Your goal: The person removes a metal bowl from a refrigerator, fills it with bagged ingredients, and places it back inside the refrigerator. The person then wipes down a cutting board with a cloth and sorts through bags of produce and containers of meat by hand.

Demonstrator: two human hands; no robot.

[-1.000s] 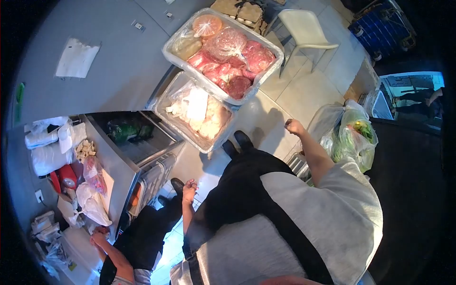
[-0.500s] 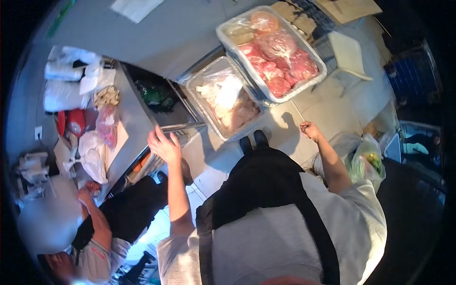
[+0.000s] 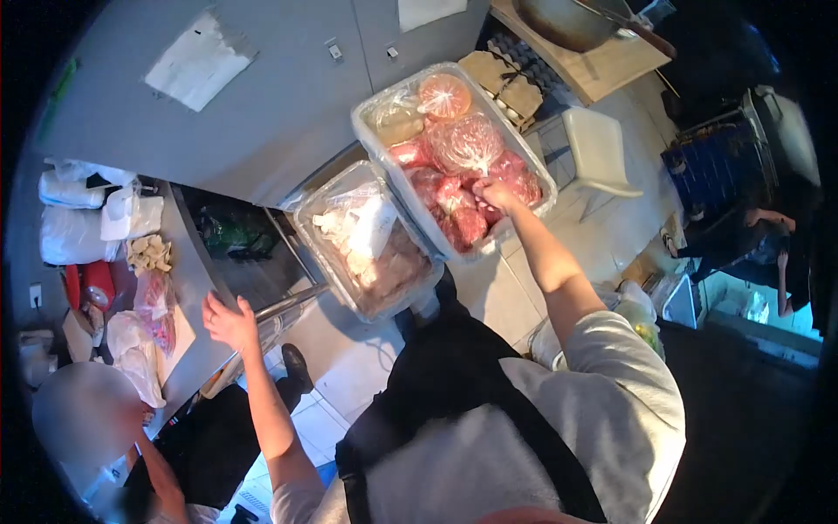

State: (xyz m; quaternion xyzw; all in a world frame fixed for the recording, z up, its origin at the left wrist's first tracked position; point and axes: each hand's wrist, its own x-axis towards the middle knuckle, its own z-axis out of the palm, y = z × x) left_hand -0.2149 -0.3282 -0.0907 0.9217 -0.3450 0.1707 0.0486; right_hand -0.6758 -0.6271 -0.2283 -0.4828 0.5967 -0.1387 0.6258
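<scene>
My right hand (image 3: 497, 196) is over the raw red meat (image 3: 463, 229) in a white plastic tub (image 3: 548, 206). Its fingers are curled down at the meat beside the knot of a clear plastic bag (image 3: 470, 144); what they grip, if anything, is hidden. In the same tub lie a bag with something round and orange (image 3: 445, 96) and a bag of pale contents (image 3: 393, 120). My left hand (image 3: 232, 324) hangs near the counter edge, fingers spread, holding nothing. Beside the white tub, a clear tub (image 3: 304, 218) holds pale pieces of meat (image 3: 371, 244) and a white plastic bag.
A co-worker's dark trousers (image 3: 196, 437) show at lower left by the counter (image 3: 192, 301), which bears plastic bags. An opening with green contents (image 3: 231, 231) lies beneath. A white chair (image 3: 598, 148) and a wok (image 3: 567, 22) stand right. Another person (image 3: 768, 236) is far right.
My right hand has moved from beside the tub into it, onto the meat; the thin stick-like thing it held no longer shows. My left hand has swung left, still spread. The view has shifted.
</scene>
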